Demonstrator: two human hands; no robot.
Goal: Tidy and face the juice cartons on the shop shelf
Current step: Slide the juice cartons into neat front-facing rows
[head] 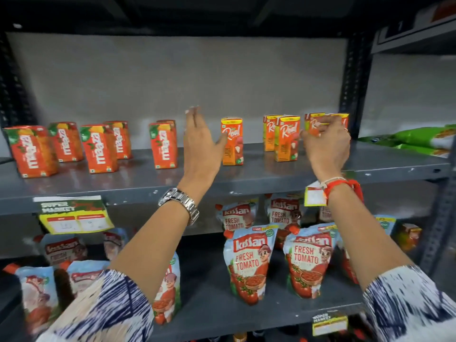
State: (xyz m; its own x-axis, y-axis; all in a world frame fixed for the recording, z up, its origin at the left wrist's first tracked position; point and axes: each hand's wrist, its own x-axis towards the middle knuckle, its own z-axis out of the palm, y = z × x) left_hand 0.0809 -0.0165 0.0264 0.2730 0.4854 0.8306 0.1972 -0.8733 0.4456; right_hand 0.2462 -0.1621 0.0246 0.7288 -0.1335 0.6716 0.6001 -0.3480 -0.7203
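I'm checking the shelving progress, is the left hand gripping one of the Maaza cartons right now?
No, the left hand is open with fingers stretched out, in the gap between the Maaza cartons and a Real carton.

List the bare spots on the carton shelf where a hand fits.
Free: the gap between the last Maaza carton and the lone Real carton, where the left hand reaches; the front strip of the shelf; the left rear corner. Crowded: the Real cluster by the right hand.

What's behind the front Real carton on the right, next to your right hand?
A second Real carton stands behind the front Real carton, offset left. The right hand covers the cartons further right; their lower halves cannot be seen.
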